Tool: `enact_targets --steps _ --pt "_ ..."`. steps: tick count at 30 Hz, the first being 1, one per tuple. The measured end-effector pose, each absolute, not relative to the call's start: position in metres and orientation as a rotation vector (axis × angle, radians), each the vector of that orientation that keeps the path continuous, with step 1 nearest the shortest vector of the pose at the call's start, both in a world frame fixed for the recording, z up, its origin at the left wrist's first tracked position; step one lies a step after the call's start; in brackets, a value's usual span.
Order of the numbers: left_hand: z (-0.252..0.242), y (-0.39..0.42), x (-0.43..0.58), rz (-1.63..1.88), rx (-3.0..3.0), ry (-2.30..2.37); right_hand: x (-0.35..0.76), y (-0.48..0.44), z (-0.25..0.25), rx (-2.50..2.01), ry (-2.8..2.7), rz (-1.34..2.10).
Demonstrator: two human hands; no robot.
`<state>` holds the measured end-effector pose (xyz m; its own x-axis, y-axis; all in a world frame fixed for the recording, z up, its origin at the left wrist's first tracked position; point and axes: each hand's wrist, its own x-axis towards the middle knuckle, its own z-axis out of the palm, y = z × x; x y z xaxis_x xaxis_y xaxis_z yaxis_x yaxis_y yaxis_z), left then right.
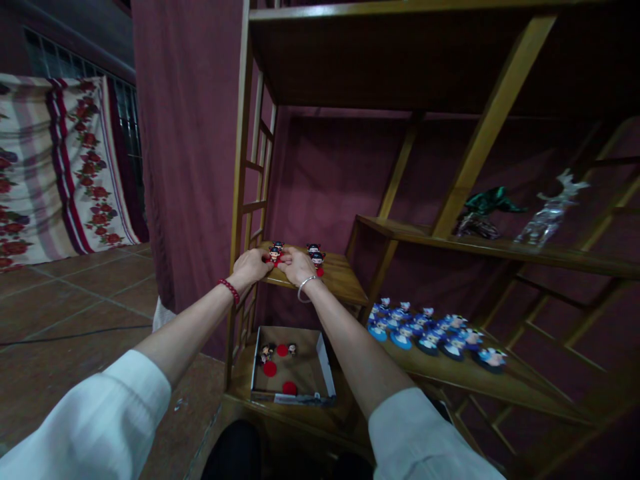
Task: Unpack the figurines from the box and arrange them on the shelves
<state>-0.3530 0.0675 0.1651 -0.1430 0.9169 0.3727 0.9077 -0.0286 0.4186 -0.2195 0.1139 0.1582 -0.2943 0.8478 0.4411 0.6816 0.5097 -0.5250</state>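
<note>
On a small wooden shelf [345, 279] at the centre, my left hand [251, 266] and my right hand [299, 267] meet around a small black-haired figurine [275, 253] with a red base. Fingers of both hands pinch it from either side, near the shelf's front edge. Another dark-haired figurine [278, 245] shows just behind it. To the right of my right hand stand two similar figurines, one [317, 259] in front of the other [313, 249]. A red bead bracelet is on my left wrist, a silver bangle on my right.
Below, an open cardboard box [307, 373] holds figurines [267, 353] and red discs [289, 387]. Several blue-and-white figurines [430, 333] crowd a lower shelf at right. Above them stand a green ornament [483, 210] and a clear glass one [550, 210]. A wooden upright [241, 167] borders the left.
</note>
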Motion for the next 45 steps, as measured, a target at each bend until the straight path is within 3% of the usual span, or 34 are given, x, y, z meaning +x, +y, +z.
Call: enact_targets --steps 45 --pt "0.162 0.074 -0.357 0.867 2.058 2.100 -0.222 0.101 0.168 -1.394 -2.178 0.106"
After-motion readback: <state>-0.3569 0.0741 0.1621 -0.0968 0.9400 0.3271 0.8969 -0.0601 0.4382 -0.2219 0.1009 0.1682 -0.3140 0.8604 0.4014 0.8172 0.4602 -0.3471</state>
